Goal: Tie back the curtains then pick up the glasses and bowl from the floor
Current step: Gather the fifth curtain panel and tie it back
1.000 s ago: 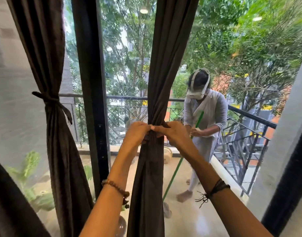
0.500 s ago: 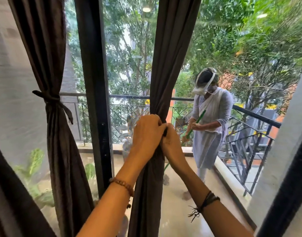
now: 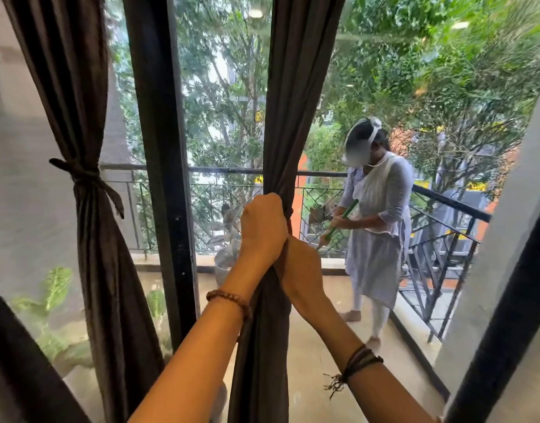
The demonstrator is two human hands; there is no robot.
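A dark brown curtain hangs in the middle of the glass wall, gathered into a narrow bundle. My left hand grips the bundle at railing height, fingers curled round the cloth. My right hand sits just below and behind it, pressed against the same bundle; its fingers are hidden by the left hand and the cloth. A second brown curtain at the left is bound at its waist by a knotted tie-back. No glasses or bowl are in view.
A black door frame post stands between the two curtains. Behind the glass, a person in pale clothes sweeps the balcony with a green-handled broom. A black railing edges the balcony. Potted leaves show at lower left.
My hands went from meeting fingertip to fingertip at the front of the bundle to stacked, left above right, closed round it. The person outside has stepped to the right.
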